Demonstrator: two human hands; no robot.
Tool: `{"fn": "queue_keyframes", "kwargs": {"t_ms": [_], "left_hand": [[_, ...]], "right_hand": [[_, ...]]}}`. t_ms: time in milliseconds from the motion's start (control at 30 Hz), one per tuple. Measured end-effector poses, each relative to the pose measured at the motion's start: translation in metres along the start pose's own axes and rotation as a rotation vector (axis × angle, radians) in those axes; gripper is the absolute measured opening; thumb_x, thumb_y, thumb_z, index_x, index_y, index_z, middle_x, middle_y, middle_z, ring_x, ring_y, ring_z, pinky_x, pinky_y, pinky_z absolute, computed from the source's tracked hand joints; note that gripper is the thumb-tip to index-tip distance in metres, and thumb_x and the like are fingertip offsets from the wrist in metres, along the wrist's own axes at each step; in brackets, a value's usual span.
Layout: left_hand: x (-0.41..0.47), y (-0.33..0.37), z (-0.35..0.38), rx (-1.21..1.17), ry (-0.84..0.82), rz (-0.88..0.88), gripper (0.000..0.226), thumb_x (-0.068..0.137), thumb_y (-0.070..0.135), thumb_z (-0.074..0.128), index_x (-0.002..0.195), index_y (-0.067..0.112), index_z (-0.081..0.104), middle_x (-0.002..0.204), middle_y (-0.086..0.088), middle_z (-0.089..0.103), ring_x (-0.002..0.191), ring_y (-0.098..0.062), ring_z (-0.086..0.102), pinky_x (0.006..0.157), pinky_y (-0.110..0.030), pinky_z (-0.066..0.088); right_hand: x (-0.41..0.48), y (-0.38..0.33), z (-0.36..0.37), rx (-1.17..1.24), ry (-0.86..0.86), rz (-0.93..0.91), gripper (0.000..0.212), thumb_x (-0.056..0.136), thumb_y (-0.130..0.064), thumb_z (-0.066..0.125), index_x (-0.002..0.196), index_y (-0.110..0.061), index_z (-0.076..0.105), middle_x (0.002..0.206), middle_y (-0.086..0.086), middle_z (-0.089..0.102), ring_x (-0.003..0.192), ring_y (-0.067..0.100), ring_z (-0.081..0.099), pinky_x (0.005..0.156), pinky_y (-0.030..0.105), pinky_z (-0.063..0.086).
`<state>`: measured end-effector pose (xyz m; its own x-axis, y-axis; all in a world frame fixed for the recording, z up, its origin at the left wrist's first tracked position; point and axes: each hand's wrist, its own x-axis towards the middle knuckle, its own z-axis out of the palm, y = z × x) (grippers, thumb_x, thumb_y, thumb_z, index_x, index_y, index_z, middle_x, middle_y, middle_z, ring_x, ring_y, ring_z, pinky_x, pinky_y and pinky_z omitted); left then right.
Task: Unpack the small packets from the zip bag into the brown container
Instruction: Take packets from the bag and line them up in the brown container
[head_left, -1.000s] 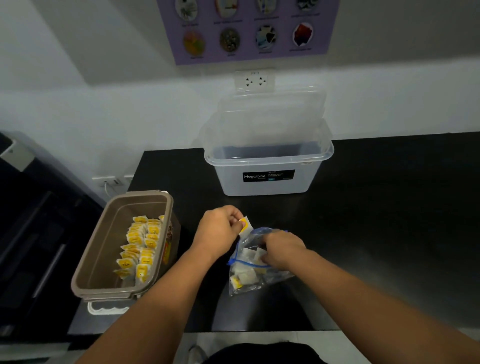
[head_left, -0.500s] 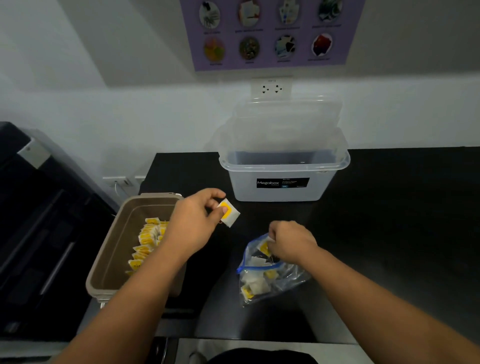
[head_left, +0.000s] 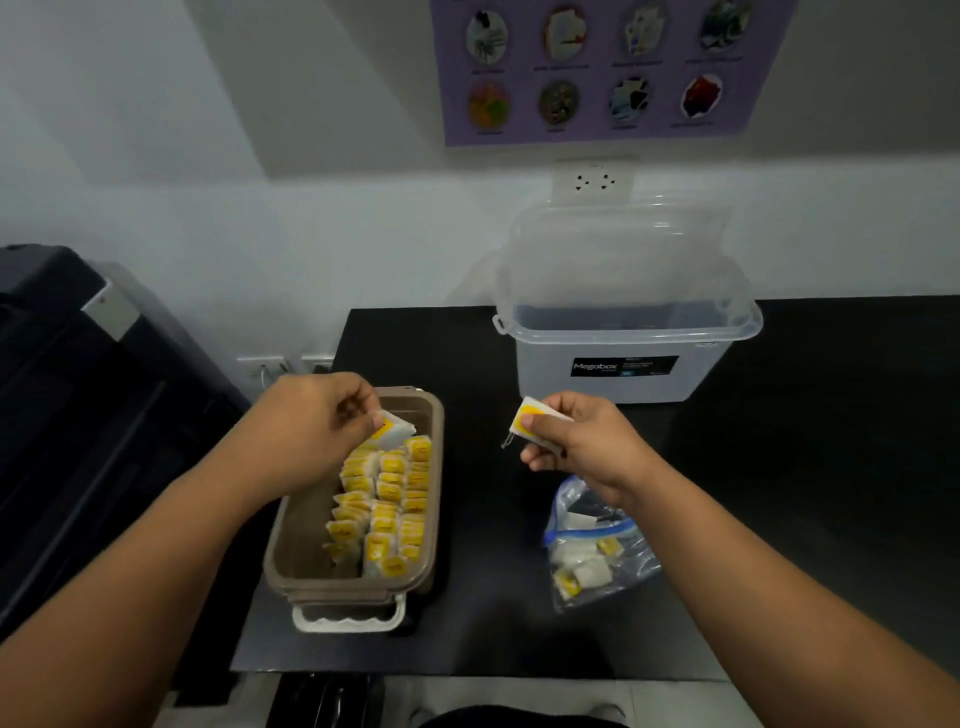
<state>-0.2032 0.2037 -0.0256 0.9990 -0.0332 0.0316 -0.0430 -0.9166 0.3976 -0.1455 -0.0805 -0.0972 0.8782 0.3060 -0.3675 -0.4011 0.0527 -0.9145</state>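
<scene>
On the far left I see a dark cabinet (head_left: 78, 415), beside the black counter (head_left: 805, 467). My left hand (head_left: 306, 426) pinches one packet (head_left: 392, 431) between thumb and fingertips and holds it over the far end of the container (head_left: 298, 551), just above the rows. The container stands at the counter's left edge, and yellow-and-white packets (head_left: 387, 499) stand in rows along its right side. To the right, apart from the container, my right hand (head_left: 587, 441) grips a second packet (head_left: 530, 418), raised above the counter. The bag (head_left: 597, 551) lies on the counter under this wrist, nearer to me, with a few packets inside. Behind, near the wall, a clear box (head_left: 623, 364) stands with its lid up.
</scene>
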Motion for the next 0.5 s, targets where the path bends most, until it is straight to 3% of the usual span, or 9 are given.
{"fn": "queue_keyframes", "kwargs": {"t_ms": [67,167,233,367,500], "left_hand": [[-0.005,-0.013,-0.009,0.079,-0.056,0.042,0.01,0.087,0.028,0.076,0.08,0.03,0.069,0.072,0.015,0.065,0.068,0.007,0.058,0.06,-0.007,0.035],[-0.009,-0.033,-0.017,0.185,-0.222,0.084,0.009,0.084,0.032,0.08,0.079,0.03,0.072,0.074,0.015,0.069,0.07,0.011,0.06,0.062,-0.007,0.039],[-0.01,-0.043,-0.016,0.238,-0.343,0.112,0.007,0.083,0.034,0.08,0.084,0.029,0.075,0.078,0.016,0.072,0.073,0.005,0.063,0.07,-0.017,0.049],[-0.011,-0.049,0.005,0.372,-0.482,0.247,0.005,0.087,0.031,0.072,0.089,0.026,0.074,0.079,0.015,0.068,0.074,0.001,0.057,0.07,-0.02,0.046],[-0.01,-0.053,0.03,0.435,-0.593,0.34,0.005,0.085,0.026,0.067,0.082,0.029,0.069,0.07,0.016,0.057,0.074,-0.005,0.058,0.071,-0.027,0.052]], "right_hand": [[-0.003,-0.004,0.019,0.042,-0.005,-0.007,0.01,0.092,-0.006,0.071,0.093,-0.007,0.061,0.08,0.014,0.072,0.067,0.02,0.071,0.062,0.029,0.059],[-0.01,-0.011,0.046,0.091,-0.032,-0.047,0.014,0.09,-0.003,0.071,0.093,-0.011,0.06,0.082,0.01,0.075,0.073,0.02,0.071,0.065,0.03,0.052],[-0.013,-0.014,0.063,0.117,-0.037,-0.078,0.018,0.085,-0.002,0.073,0.096,-0.012,0.064,0.083,0.008,0.076,0.074,0.019,0.071,0.066,0.03,0.05],[-0.021,-0.018,0.088,0.113,-0.018,-0.116,0.029,0.068,-0.017,0.079,0.097,-0.015,0.073,0.085,0.005,0.077,0.078,0.016,0.071,0.075,0.032,0.052],[-0.026,-0.012,0.095,0.061,0.054,-0.142,0.023,0.072,-0.018,0.076,0.094,-0.012,0.073,0.088,0.007,0.078,0.083,0.017,0.072,0.084,0.036,0.055]]}}
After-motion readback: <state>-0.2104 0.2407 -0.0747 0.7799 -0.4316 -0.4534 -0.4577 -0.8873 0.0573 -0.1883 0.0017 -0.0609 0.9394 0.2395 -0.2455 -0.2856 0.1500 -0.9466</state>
